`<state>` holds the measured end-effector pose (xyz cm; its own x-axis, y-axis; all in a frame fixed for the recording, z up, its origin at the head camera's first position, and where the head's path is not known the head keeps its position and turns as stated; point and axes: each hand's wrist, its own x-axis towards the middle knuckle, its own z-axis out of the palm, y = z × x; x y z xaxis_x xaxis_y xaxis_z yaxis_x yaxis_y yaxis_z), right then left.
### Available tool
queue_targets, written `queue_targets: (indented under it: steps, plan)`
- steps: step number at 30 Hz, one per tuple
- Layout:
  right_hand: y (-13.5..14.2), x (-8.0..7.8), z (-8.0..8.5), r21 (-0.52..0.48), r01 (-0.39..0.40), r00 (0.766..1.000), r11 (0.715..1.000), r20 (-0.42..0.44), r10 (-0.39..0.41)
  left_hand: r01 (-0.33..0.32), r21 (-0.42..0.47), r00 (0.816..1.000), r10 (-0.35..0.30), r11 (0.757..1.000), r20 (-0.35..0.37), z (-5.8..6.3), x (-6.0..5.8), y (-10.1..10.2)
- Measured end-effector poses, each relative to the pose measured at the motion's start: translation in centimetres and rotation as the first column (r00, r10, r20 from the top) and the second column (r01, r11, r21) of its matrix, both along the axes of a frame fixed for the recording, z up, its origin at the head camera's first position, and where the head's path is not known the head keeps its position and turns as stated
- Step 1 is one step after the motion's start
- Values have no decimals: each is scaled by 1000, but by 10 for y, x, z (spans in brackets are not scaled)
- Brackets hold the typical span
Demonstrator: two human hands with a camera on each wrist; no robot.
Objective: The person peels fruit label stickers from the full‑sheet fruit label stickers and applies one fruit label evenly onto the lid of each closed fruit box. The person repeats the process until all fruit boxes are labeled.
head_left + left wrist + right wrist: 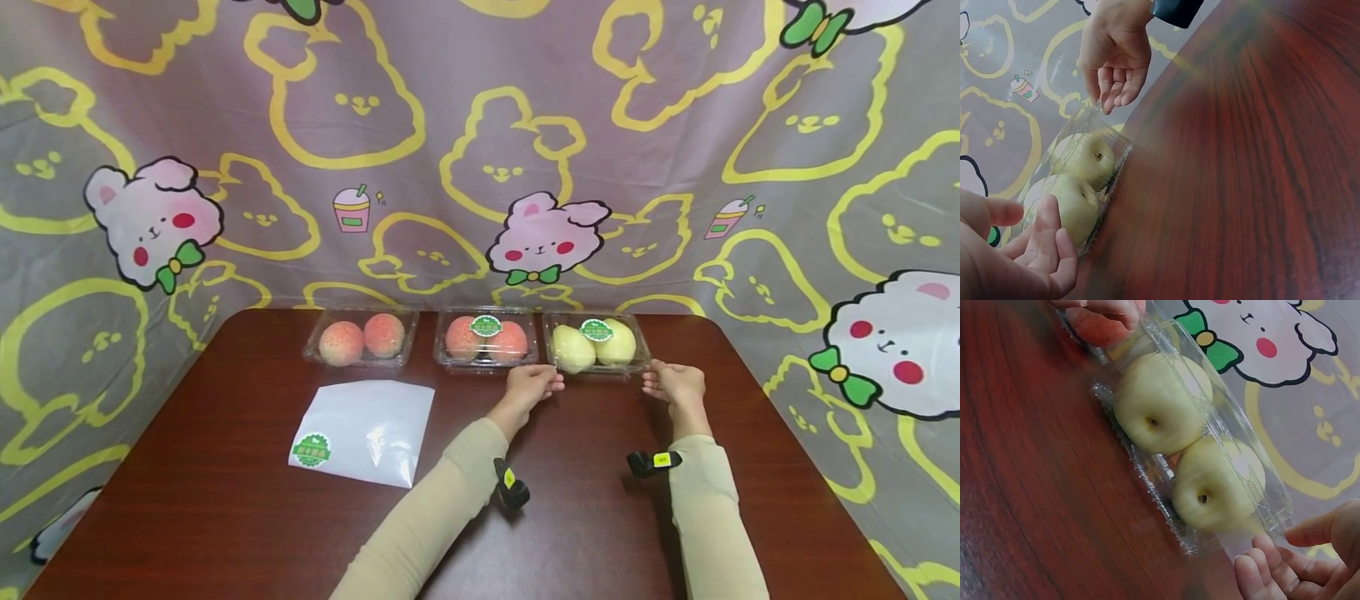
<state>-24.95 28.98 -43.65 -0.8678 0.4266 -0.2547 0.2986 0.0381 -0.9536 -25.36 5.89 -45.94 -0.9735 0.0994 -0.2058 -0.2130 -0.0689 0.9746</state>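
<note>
Two pale yellow-green pears (573, 348) lie in a clear plastic clamshell box (1147, 481) at the back right of the table. A round green label (597, 330) sits on its lid. My left hand (530, 390) holds the box's near left corner between thumb and fingers, which also appear in the left wrist view. At the opposite end my right hand (678, 390) pinches the corner edge with thumb and forefinger, as the right wrist view shows. The box's lid looks shut.
Left of the pears stands a clear box with two peaches (507, 342) and a green label (486, 326). Farther left, another clear box holds peaches (384, 335), with no label visible. A white sheet (367, 425) with one green label (311, 450) lies on the brown table (225, 517). Patterned cloth (420, 167) hangs behind.
</note>
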Motion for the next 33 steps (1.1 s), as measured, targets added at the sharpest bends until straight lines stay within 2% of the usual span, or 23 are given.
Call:
queue_targets:
  steps: [6,11,16,20,23,28,33]
  plan:
    - [2,1,-1,57,-7,1000,998,2,7,27,-18,1000,-27,999,-11,-2,0,-1]
    - [0,3,1,166,31,999,986,-32,-26,54,-60,998,-56,997,-23,-1,0,-3]
    - [-9,6,12,348,65,997,935,-66,-44,87,-97,992,-95,991,-82,3,3,-6]
    - [-24,10,22,460,50,993,886,-120,6,90,-130,977,-113,987,-178,11,8,-11]
    - [-35,11,29,477,35,984,878,-171,53,68,-161,965,-105,985,-240,19,10,-18]
    - [-51,13,32,482,19,972,876,-214,96,49,-154,954,-92,987,-286,26,10,-32]
    - [-69,13,31,473,-34,962,881,-225,158,7,-113,957,-40,994,-289,29,11,-50]
